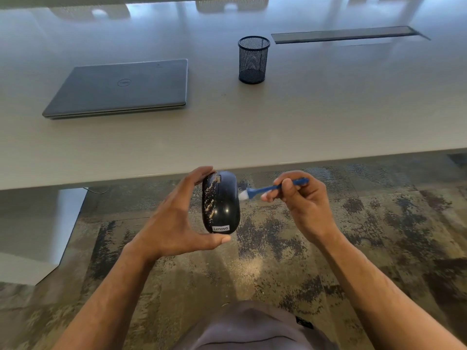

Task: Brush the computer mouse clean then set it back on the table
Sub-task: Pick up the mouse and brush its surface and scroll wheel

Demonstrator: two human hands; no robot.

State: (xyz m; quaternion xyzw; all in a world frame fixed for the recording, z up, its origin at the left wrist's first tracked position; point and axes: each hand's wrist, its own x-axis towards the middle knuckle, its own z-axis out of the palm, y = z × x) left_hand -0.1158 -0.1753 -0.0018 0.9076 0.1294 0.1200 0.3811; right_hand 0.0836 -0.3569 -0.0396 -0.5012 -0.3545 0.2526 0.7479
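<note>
Off the table's (303, 127) near edge, the left hand (174, 223) is gripping the speckled mouse (221, 203) endwise while the right hand (303, 198) is pinching the brush (267, 189), best swept leftward across the grit.

We seem to be in an office or meeting room. A long pale table (303, 117) fills the upper frame, carrying a closed laptop (121, 88) at upper left, a mesh pen cup (253, 60) at upper centre and a cable hatch (346, 34) at upper right; patterned carpet (379, 223) lies below.
</note>
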